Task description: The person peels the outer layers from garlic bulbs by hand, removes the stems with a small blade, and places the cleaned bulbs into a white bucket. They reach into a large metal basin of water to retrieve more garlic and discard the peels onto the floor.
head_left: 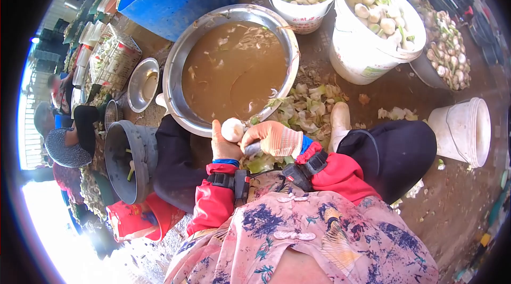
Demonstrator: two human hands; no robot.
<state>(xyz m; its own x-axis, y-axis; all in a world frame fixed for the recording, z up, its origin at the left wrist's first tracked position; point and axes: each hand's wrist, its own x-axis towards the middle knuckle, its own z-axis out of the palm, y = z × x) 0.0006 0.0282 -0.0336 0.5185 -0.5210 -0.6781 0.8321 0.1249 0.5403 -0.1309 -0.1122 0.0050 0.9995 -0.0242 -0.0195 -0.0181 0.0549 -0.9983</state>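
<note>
A white garlic bulb (232, 130) is held between my two gloved hands, just below the near rim of a large metal basin (175, 98) of brown water. My left hand (224, 144) wears an orange glove, its thumb pointing up beside the bulb and its fingers closed under it. My right hand (271, 139), also gloved, is closed at the bulb's right side around a small grey tool (252, 149), mostly hidden by the fingers. Pale green peelings (311, 106) lie beyond my right hand.
White buckets (354, 60) of bulbs stand at the upper right, beside a heap of bulbs (444, 52). A white bucket (452, 130) lies tilted at right. A grey bucket (120, 159), blue tub (181, 5) and another person (69, 145) are at left.
</note>
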